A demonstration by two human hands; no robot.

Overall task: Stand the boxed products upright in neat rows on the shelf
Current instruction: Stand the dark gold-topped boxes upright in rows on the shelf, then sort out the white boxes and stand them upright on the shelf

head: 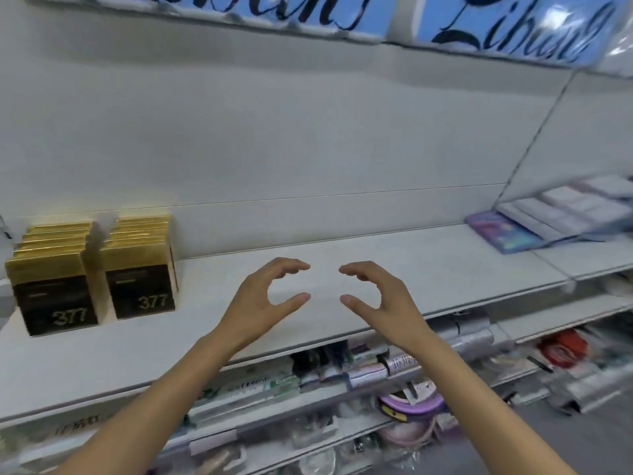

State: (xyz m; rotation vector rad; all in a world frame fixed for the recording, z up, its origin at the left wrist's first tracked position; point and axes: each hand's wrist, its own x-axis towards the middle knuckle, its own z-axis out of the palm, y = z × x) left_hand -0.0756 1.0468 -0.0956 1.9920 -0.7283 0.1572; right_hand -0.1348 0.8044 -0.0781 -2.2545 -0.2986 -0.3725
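Head view: gold boxes stand in two rows, both hands free

Two rows of glossy black-and-gold boxes [92, 275] (each front printed "377") stand upright on the smooth white shelf [428, 262], well to the left of both hands. The left hand [263, 296] and right hand [380, 298] hover over bare shelf, fingers curved into facing C-shapes, holding nothing. Flat pastel packets [548, 217] lie far right.

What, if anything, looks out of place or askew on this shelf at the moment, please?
Nothing stands out. The gold and black boxes stand upright in two tidy rows at the left of the shelf. Both the left hand and the right hand hover over it, holding nothing.
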